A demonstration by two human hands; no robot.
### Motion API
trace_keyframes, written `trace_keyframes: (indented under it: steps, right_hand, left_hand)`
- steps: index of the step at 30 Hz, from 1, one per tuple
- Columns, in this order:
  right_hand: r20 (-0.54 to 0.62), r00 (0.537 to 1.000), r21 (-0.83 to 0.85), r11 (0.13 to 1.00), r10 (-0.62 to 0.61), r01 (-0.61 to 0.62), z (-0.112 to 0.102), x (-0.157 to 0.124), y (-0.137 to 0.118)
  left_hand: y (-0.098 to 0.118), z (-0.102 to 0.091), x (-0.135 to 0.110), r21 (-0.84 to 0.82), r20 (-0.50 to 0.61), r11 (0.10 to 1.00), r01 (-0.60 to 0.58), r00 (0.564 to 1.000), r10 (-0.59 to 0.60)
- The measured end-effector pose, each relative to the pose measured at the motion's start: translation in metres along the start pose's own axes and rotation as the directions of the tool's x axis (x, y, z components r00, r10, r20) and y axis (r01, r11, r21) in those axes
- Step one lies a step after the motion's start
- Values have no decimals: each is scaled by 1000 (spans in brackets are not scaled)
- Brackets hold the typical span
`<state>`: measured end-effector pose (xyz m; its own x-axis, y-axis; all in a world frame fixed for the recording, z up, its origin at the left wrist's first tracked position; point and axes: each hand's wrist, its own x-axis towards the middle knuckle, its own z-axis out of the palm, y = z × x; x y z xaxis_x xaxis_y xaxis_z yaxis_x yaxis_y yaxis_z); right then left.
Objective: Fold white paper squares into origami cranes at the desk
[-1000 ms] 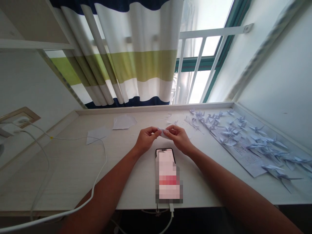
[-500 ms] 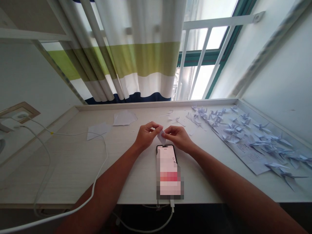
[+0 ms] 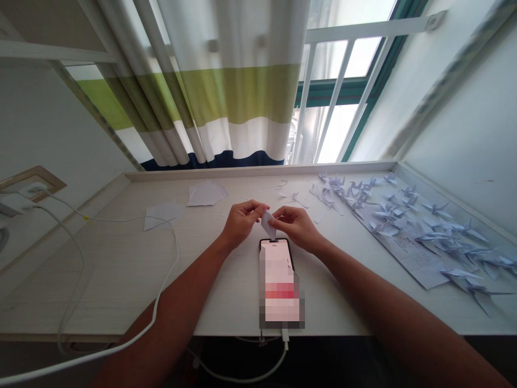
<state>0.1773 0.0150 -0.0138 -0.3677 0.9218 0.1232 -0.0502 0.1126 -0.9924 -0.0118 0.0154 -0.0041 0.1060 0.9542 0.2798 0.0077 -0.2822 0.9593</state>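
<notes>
A small folded piece of white paper [image 3: 269, 223] is held upright between my two hands, just beyond the top edge of a phone [image 3: 278, 269]. My left hand [image 3: 243, 222] pinches its upper left edge between thumb and fingers. On the other side my right hand [image 3: 297, 225] grips the paper with thumb and forefinger. The exact folds are too small to make out. The phone lies face up on the white desk with its screen lit and a cable plugged into its near end.
Many folded paper cranes [image 3: 390, 218] cover the desk's right side, some on a printed sheet [image 3: 424, 264]. Paper sheets [image 3: 207, 194] lie back left, with another stack [image 3: 161, 216] nearer. Paper scraps [image 3: 294, 198] lie behind my hands. A white cable [image 3: 175, 253] crosses my left forearm.
The folded paper has turned slightly and shows more of its face between my fingers. Both hands keep their pinch and stay nearly in place; the whole view has shifted a little.
</notes>
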Motion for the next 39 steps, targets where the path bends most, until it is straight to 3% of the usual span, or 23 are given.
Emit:
trace_keyframes:
  steps: [6, 11, 14, 21, 26, 33, 39]
  right_hand:
    - [-20, 1000, 70, 997, 21, -19, 1, -1, -1]
    - [16, 1000, 101, 995, 10, -11, 4, -2, -5]
    - [-21, 999, 51, 998, -33, 34, 6, -2, -6]
    - [-62, 995, -14, 997, -73, 72, 7, -3, -9]
    - [-70, 996, -36, 998, -62, 59, 6, -2, -9]
    - [-87, 993, -43, 997, -74, 71, 6, -3, -11]
    - [-40, 999, 21, 1000, -4, 4, 11, -4, -10]
  left_hand:
    - [3, -6, -1, 16, 121, 998, -53, 991, 50]
    - [-1, -3, -2, 104, 75, 990, -98, 993, 91]
    - [-4, -1, -3, 152, 87, 981, -120, 990, 108]
    - [0, 4, -4, 60, 90, 996, -66, 994, 60]
    - [1, 6, -5, 85, 103, 994, -62, 993, 53]
    - [3, 3, -6, 219, 89, 962, -165, 985, 149]
    - [3, 7, -6, 276, -5, 949, -152, 987, 159]
